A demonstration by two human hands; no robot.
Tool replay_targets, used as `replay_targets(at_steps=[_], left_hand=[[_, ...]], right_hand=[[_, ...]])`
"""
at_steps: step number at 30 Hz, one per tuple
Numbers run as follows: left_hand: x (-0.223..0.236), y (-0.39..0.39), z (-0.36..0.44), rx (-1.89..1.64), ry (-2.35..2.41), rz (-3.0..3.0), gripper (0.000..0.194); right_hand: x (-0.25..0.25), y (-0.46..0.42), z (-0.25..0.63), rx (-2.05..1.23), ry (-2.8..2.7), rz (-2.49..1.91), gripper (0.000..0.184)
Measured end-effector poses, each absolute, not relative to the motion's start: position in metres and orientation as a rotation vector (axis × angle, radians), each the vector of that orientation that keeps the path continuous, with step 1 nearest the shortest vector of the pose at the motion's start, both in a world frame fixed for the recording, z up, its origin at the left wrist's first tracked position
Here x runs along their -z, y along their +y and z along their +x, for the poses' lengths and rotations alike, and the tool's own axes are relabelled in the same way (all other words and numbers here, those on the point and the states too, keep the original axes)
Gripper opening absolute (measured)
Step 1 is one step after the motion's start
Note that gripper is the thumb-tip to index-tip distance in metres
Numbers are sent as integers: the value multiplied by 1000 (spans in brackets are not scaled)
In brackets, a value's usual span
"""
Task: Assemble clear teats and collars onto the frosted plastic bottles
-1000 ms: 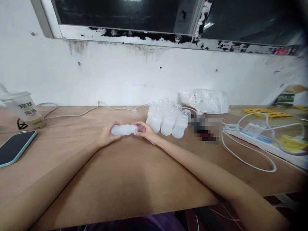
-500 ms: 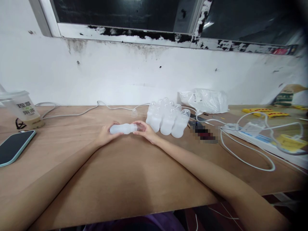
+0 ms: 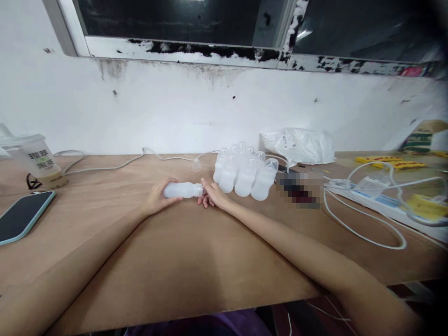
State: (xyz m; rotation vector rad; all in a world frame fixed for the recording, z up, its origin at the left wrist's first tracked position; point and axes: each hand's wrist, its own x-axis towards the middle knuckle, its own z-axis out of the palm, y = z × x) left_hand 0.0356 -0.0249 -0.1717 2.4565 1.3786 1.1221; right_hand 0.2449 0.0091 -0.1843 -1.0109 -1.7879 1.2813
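Observation:
My left hand (image 3: 158, 198) is wrapped round the base end of a frosted white plastic bottle (image 3: 182, 190), which lies sideways just above the table. The bottle's ribbed neck points right. Over its mouth end, my right hand (image 3: 214, 195) is closed, thumb and index finger at the tip and the other fingers curled below. A clear domed cap at that end is almost wholly hidden by these fingers. To the right of my hands stands a cluster of several similar bottles (image 3: 242, 179) with clear domed tops. Behind the held bottle a loose clear dome (image 3: 196, 164) rests on the table.
A drink cup (image 3: 42, 163) and a phone (image 3: 26, 217) are at the left of the wooden table (image 3: 168, 261). A white plastic bag (image 3: 299, 145) lies by the wall. At the right are a power strip (image 3: 381, 196), looped white cables and yellow packets (image 3: 399, 163).
My right hand has turned about the bottle's mouth end, its lower fingers now curled below and covering the clear cap. The left hand keeps its hold; the view has shifted slightly.

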Motion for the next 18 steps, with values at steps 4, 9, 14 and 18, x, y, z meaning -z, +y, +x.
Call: replay_targets(at_steps=[4, 9, 14, 18], left_hand=[[171, -25, 35, -1121, 1385, 2438, 46], [172, -23, 34, -1168, 1383, 2421, 46], [173, -21, 33, -1220, 1368, 2393, 45], [174, -20, 32, -1225, 1345, 2370, 45]], right_hand=[[183, 6, 248, -1289, -1704, -847, 40], [178, -1, 248, -1365, -1783, -598, 39], [176, -2, 245, -1298, -1742, -582, 39], [176, 0, 246, -1281, -1719, -581, 46]])
